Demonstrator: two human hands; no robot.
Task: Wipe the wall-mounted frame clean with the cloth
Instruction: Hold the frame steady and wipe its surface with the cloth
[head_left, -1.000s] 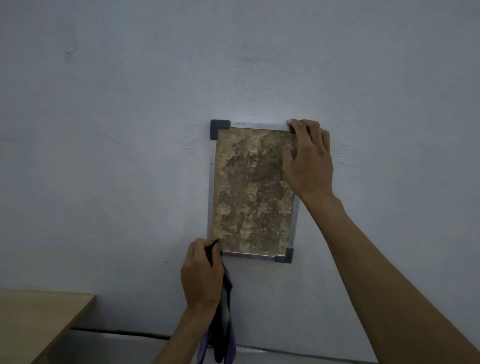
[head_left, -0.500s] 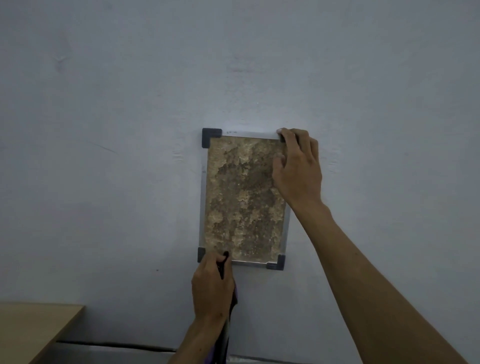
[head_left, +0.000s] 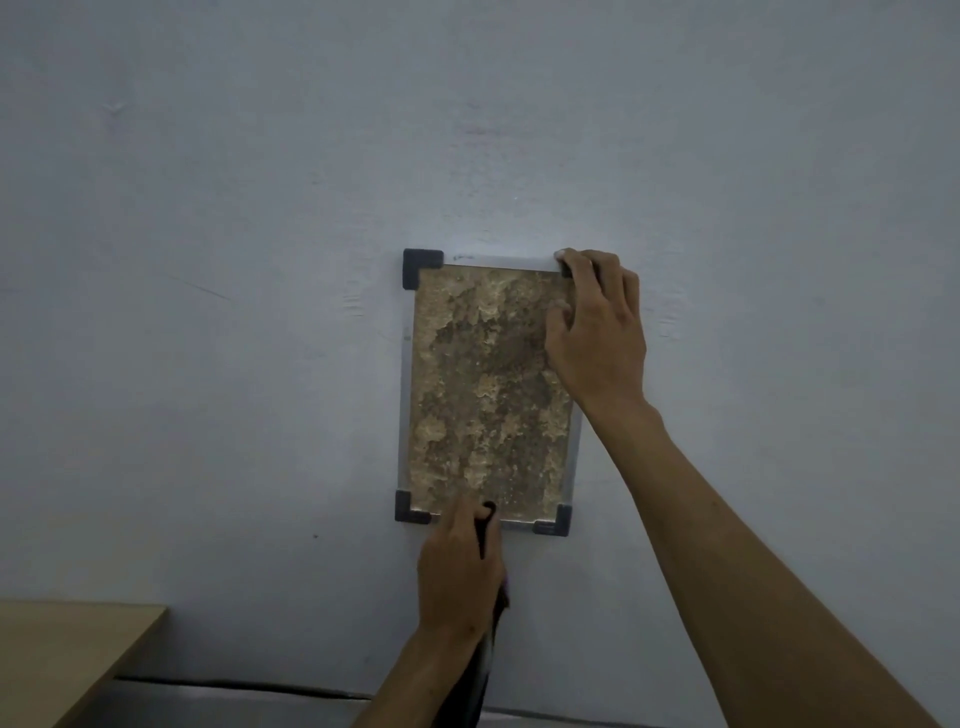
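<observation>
A rectangular frame (head_left: 405, 389) hangs on the pale wall, with a mottled brown panel, a silver rim and dark plastic corners. My right hand (head_left: 597, 332) covers its upper right corner, fingers over the top edge and thumb on the panel. My left hand (head_left: 460, 566) is at the bottom edge, gripping a dark cloth (head_left: 485, 530) that it presses against the lower rim. The rest of the cloth hangs down beside my left wrist, mostly hidden.
A light wooden tabletop (head_left: 67, 660) juts in at the lower left, close to the wall. A dark seam (head_left: 234, 686) runs along the wall's base. The wall around the frame is plain.
My left hand with the cloth has slid right along the frame's bottom edge, from the lower left corner toward the middle. My right hand stays on the upper right corner.
</observation>
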